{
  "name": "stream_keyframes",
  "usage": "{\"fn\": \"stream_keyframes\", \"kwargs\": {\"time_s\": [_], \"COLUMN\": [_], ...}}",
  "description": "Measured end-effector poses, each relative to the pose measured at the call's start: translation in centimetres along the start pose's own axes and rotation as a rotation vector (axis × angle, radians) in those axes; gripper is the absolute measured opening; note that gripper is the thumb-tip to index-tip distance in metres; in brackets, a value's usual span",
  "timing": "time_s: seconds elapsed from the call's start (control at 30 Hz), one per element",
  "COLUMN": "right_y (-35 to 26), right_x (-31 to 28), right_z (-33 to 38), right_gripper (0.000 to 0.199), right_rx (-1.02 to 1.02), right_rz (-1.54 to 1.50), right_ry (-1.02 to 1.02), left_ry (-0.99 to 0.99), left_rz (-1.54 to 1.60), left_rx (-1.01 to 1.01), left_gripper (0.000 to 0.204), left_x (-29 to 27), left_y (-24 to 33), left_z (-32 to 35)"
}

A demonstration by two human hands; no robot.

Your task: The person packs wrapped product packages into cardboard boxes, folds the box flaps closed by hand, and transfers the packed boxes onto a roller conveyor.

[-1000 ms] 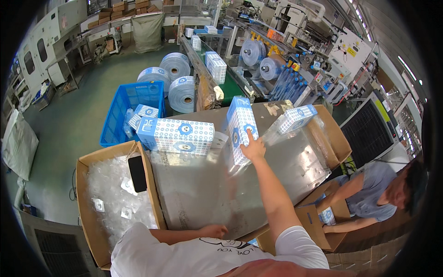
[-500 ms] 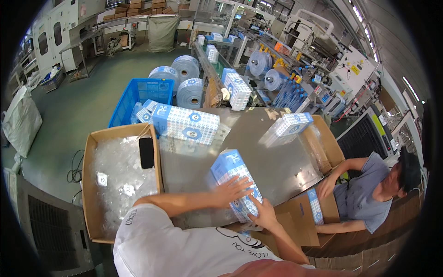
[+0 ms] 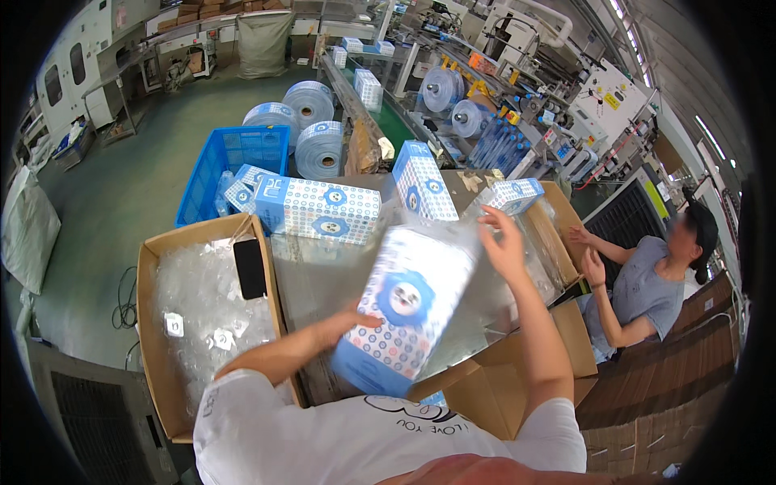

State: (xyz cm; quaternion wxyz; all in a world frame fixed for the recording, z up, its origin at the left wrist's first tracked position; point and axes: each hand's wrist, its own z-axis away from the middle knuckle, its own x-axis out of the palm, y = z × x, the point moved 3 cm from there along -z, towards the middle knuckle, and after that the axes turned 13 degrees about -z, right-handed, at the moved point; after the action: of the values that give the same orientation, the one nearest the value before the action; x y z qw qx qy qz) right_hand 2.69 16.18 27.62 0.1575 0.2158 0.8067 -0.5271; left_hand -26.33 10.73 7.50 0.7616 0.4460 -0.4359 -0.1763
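A large blue-and-white plastic-wrapped pack (image 3: 412, 303), blurred by motion, is tilted in front of me over the metal table (image 3: 311, 279). My left hand (image 3: 349, 319) grips its left side, thumb on the printed face and the other fingers hidden. Beyond the pack's upper right corner, my right hand (image 3: 505, 246) is raised with its fingers apart, and I see no pack in it. Clear film shows at the pack's far end. Another such pack (image 3: 323, 212) lies at the table's left, a second (image 3: 424, 182) at the conveyor's end, a third (image 3: 509, 196) at the far right.
An open carton of crumpled clear film (image 3: 194, 299) with a black phone (image 3: 250, 268) on it stands at left. Behind it are a blue crate (image 3: 212, 174) and film rolls (image 3: 319, 149). Open cartons (image 3: 501, 396) and a co-worker (image 3: 638, 283) are at right.
The held pack has come up nearer to me and tilted. My right hand has left it, moving up and right. The conveyor-end pack moved onto the table. The co-worker's hands left the carton.
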Motion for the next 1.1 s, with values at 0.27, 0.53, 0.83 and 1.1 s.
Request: {"fn": "stream_keyframes", "kwargs": {"time_s": [0.27, 0.53, 0.83, 1.1], "right_y": [21.6, 15.6, 11.0, 3.8], "right_x": [10.0, 5.6, 5.0, -14.1], "right_z": [-8.6, 4.7, 14.2, 19.6], "right_gripper": [0.074, 0.095, 0.108, 0.086], "right_rx": [0.158, 0.399, 0.565, 0.222], "right_rz": [0.784, 0.657, 0.598, 0.189], "right_ry": [0.017, -0.196, -0.029, 0.292], "left_ry": [0.051, 0.162, -0.117, -0.179], "left_rz": [0.853, 0.744, 0.825, -0.211], "left_rx": [0.068, 0.182, 0.173, 0.141], "left_gripper": [0.055, 0.058, 0.059, 0.052], "left_x": [1.1, -1.1, 2.6, 14.7], "left_y": [-0.6, 0.8, -0.6, -0.9], "left_z": [-0.2, 0.1, -4.3, -8.0]}}
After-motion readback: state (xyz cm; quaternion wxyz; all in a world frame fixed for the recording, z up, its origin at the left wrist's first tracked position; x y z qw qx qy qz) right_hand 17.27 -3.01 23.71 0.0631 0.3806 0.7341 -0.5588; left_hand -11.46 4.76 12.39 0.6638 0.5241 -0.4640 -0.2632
